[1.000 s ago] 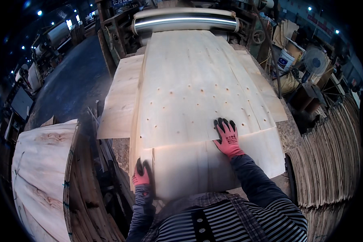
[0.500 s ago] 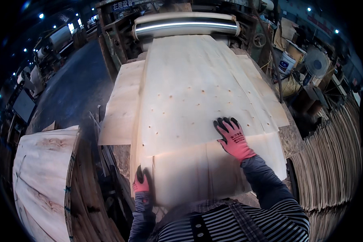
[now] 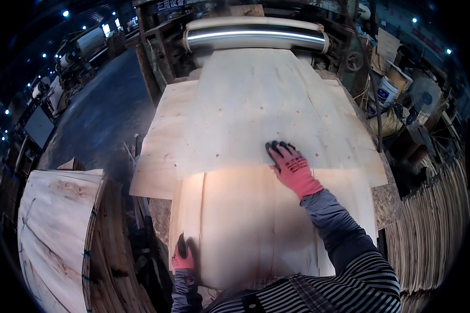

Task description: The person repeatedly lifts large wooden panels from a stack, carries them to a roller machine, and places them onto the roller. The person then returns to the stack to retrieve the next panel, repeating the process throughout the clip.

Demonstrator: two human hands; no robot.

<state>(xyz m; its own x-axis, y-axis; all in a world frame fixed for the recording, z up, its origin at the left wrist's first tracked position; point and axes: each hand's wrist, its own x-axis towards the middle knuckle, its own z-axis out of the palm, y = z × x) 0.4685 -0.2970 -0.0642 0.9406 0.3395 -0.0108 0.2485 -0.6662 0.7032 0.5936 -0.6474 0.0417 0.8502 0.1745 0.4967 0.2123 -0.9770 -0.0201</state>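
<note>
Right hand (image 3: 293, 169), in a red glove with black fingertips, lies flat and spread, palm down, on the near pale thin wood veneer sheet (image 3: 245, 224), fingers reaching its far edge where it meets the larger pale veneer sheet (image 3: 256, 109) beyond; it presses, grips nothing. Left hand (image 3: 183, 256), same kind of glove, sits at the near left corner of that near sheet, fingers curled over its left edge (whether it pinches the edge or only rests on it, cannot tell). Near sheet lies lengthwise toward the person, its near end at the striped shirt, slightly bowed with faint ridges running along it. Larger sheet runs from the right hand up to the long shiny metal roller (image 3: 256, 35) of the machine at the far end, and overhangs another pale sheet (image 3: 159, 161) sticking out on the left. Left of the bench, a curved stack of rough veneer sheets (image 3: 57, 229) stands on edge. Right of the bench, a stack of thin sheets (image 3: 428, 224) seen edge-on. Dark floor (image 3: 99, 115) far left; a white bucket (image 3: 387, 93) and a fan (image 3: 425, 99) far right.
</note>
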